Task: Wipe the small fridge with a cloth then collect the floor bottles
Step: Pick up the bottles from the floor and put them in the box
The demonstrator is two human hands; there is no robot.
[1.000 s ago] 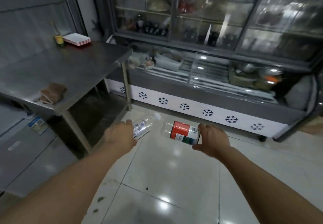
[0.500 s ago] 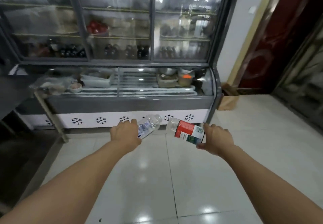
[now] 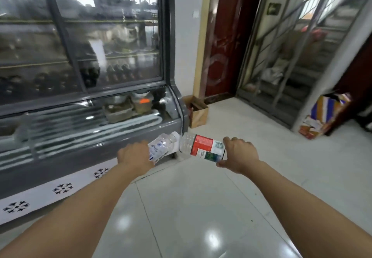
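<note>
Your left hand is wrapped around a clear bottle. Your right hand grips a red-label bottle. Both bottles are up in the air over the floor, right by the big fridge. The two tops almost touch, so they could bump and one could slip and drop. The clear bottle lies long and tipped, top toward 2 o'clock. The red-label bottle lies nearly flat, top toward 10 o'clock.
</note>
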